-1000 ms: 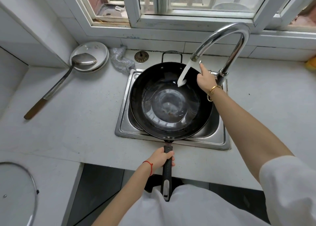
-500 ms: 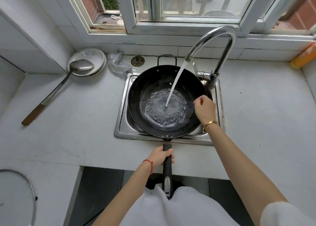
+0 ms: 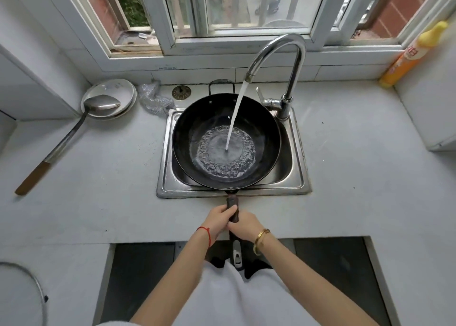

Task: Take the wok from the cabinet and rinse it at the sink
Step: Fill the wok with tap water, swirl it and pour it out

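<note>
bare forearms, a red string bracelet [image 3: 206, 234] on the left wrist, a gold bangle [image 3: 260, 239] on the right.

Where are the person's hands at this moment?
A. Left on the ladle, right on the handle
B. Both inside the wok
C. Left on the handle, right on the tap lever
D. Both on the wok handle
D: the left hand and right hand both wrap the wok handle.

- The wok [image 3: 225, 140] looked like dark metal, glossy where water pooled in it.
- The sink [image 3: 299, 175] around the wok was brushed steel, dully shiny.
- The faucet [image 3: 293, 69] behind the wok was polished, mirror-bright chrome.
- The ladle [image 3: 71, 133] left of the sink had a shiny metal bowl and a brown wooden grip.
- The countertop [image 3: 98, 177] around the sink looked matt, pale and stone-like.
</note>
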The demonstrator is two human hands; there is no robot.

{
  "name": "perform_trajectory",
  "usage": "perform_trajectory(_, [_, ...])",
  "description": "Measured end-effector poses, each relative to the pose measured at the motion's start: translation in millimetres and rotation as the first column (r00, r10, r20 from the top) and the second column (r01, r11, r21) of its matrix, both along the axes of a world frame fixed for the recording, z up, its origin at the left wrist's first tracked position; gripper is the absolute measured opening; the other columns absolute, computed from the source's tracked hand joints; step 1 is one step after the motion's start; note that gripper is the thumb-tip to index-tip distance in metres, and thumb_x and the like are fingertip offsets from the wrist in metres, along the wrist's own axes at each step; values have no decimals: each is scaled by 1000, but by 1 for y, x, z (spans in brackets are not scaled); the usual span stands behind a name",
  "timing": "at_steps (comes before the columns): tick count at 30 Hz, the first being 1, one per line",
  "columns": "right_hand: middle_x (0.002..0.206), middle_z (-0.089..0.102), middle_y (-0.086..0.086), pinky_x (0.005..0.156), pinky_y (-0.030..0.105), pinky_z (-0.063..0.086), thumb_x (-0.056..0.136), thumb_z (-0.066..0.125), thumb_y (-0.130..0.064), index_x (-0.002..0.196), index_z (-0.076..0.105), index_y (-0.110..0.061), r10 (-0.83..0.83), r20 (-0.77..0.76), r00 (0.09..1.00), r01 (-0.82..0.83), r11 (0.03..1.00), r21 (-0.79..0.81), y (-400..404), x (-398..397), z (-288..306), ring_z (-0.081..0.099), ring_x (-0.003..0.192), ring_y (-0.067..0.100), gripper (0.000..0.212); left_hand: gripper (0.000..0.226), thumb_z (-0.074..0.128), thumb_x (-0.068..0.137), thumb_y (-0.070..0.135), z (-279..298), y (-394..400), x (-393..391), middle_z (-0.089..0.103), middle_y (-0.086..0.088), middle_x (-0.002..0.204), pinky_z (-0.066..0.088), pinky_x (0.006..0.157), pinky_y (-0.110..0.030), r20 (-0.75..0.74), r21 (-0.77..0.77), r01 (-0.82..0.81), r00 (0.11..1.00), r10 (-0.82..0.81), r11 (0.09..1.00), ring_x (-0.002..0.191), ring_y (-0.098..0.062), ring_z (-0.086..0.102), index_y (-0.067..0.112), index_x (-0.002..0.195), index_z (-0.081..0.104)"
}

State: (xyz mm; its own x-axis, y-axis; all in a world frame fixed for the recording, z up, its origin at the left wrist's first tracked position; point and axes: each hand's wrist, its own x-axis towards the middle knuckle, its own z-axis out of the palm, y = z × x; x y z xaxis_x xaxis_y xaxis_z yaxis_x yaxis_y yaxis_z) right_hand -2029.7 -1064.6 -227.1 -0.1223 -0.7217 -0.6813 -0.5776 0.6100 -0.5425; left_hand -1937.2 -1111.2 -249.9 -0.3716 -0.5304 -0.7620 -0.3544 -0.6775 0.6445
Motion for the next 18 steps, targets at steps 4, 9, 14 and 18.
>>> perform_trajectory(4, [74, 65, 3, 60, 28, 58, 90, 52, -19, 99, 62, -12, -431, 150, 890, 431, 902, 35, 8, 17, -8, 66, 66, 18, 15, 25, 51, 99, 23, 6, 3, 1, 63, -8, 80, 42, 43, -15, 4, 19, 7, 1000, -7, 1000, 48, -7, 57, 3, 104, 65])
perform_trajectory(9, [57, 60, 5, 43, 24, 48, 96, 48, -22, 71, 58, -14, -589, 171, 790, 597, 802, 8, 10, 31, -9, 56, 42, 15, 28, 35, 50, 98, 33, 6, 4, -1, 70, 1, 93, 46, 45, -25, -13, 6, 40, 999, -40, 999, 60, -13, 61, 5, 115, 62])
perform_trajectory(14, [59, 57, 7, 34, 22, 39, 95, 47, -21, 69, 55, -13, -658, 113, 744, 667, 741, -78, 15, 33, -5, 52, 40, 20, 28, 20, 54, 97, 23, 9, 10, -8, 72, -5, 102, 52, 79, -27, -96, -26, -52, 994, 49, 998, 92, -15, 64, 7, 101, 65])
perform_trajectory(18, [63, 60, 7, 34, 21, 38, 93, 51, -19, 83, 62, -10, -658, 109, 745, 667, 728, -157, 20, 32, 1, 55, 46, 20, 17, 14, 56, 95, 16, 15, 19, -12, 69, -7, 90, 50, 85, -31, -154, 8, -143, 978, 143, 990, 86, -18, 63, 8, 89, 65])
